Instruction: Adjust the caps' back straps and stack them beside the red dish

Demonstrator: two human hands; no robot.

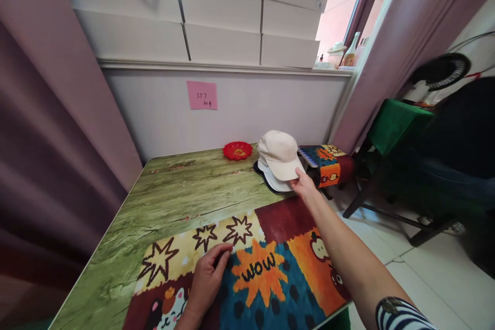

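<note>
At the table's far right corner, a cream baseball cap (279, 152) sits on top of a small stack. Below it show a white cap brim (275, 181) and a dark navy edge (258, 167). My right hand (303, 184) is closed on the cream cap's brim at its right side, thumb on top. Resting on the patterned mat (278, 221), my left hand (209, 276) has its fingers curled in and the thumb close to the index finger. Nothing shows in it.
A red scalloped dish (237, 150) stands at the back of the wood-patterned table (174, 185), left of the caps. Boxes (222, 44) line the sill above. To the right are another patterned surface (328, 172), a dark stool (359, 198) and a seated person in dark clothes.
</note>
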